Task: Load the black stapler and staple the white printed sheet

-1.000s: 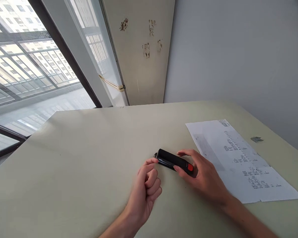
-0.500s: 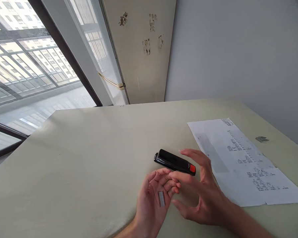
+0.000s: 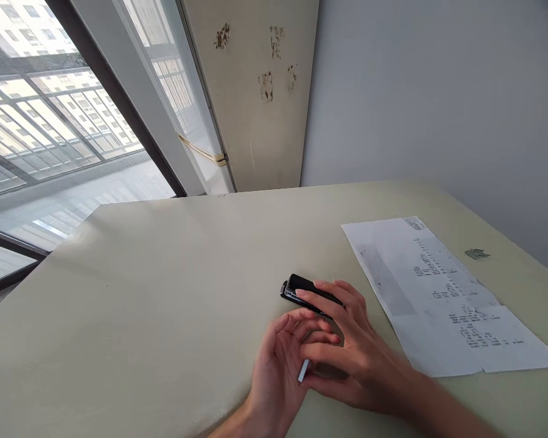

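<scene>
My left hand point(image 3: 281, 371) rests palm up near the table's front edge, its fingers loosely curled and apart. Over that palm, the thumb and index finger of my right hand point(image 3: 354, 347) pinch a small silver-grey strip of staples point(image 3: 304, 371). The strip stands tilted, its lower end close to or touching the left palm; I cannot tell which. Just beyond both hands lies a black stapler point(image 3: 296, 286). The other fingers of my right hand reach across the stapler and hide its right part.
Printed white paper sheets point(image 3: 393, 328) lie on the pale table point(image 3: 164, 292) to the right. Small grey pieces point(image 3: 477, 253) sit past them near the right edge. A wall point(image 3: 429, 91) and a worn cream-coloured panel point(image 3: 256, 134) stand behind, with a window point(image 3: 50, 121) at left.
My right hand has come down and left, and its thumb and index finger have closed on the staple strip that lay flat in my left palm. The strip is now tilted up.
</scene>
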A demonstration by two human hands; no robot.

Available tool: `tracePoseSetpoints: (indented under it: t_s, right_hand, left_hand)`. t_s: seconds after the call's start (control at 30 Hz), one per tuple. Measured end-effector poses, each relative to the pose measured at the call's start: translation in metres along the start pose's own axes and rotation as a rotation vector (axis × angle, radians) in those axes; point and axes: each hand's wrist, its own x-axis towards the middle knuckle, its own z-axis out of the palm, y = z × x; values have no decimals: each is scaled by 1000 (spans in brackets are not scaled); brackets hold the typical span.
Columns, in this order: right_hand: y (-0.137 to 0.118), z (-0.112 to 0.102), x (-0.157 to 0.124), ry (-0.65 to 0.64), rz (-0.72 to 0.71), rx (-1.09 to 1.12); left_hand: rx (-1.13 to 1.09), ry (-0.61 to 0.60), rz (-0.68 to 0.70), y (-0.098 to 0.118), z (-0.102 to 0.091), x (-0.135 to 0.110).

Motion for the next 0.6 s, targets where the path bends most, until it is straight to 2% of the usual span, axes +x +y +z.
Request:
tracePoseSetpoints:
  t_s: [0.17, 0.3, 0.43, 0.6]
  right_hand:
    - [3, -1, -1, 6, -17, 47]
    - [7, -4, -3, 138, 35, 80]
    - [15, -8, -5, 336, 191, 100]
    - [32, -16, -6, 505, 501, 119]
  left_hand:
    - [-48, -3, -5, 1, 3, 2]
    - [-74, 8, 37, 1, 4, 3]
    - [-69, -44, 52, -1, 4, 4]
    - [11, -95, 47, -3, -1, 5]
